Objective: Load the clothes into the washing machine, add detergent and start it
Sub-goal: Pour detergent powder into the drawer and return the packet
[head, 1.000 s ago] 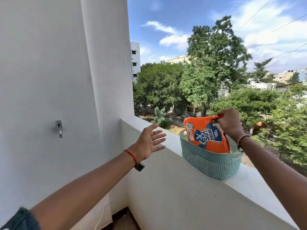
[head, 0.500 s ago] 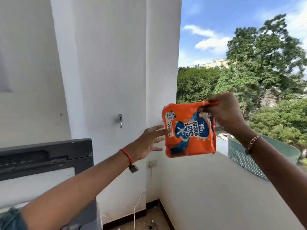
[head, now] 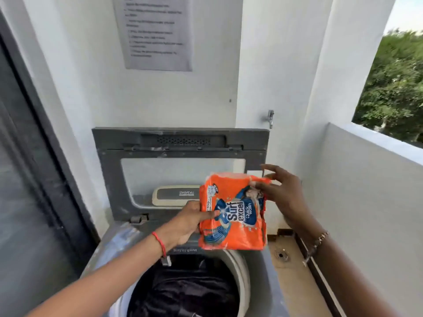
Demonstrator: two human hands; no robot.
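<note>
Balcony, grey top-loading washing machine (head: 256,266) open: orange plastic detergent packet (head: 233,211) upright above the drum (head: 239,268), my left hand (head: 185,223) gripping its left edge, my right hand (head: 283,195) at its top-right corner, fingers (head: 274,170) spread, pinch undetermined

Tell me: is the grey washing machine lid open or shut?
Open: the grey windowed lid stands upright, and dark clothes show in the round drum.

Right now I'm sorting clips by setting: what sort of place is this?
Probably a home balcony used as a laundry corner: a top-loading washing machine stands with its lid up and dark clothes inside, beside a low parapet wall open to trees.
</note>
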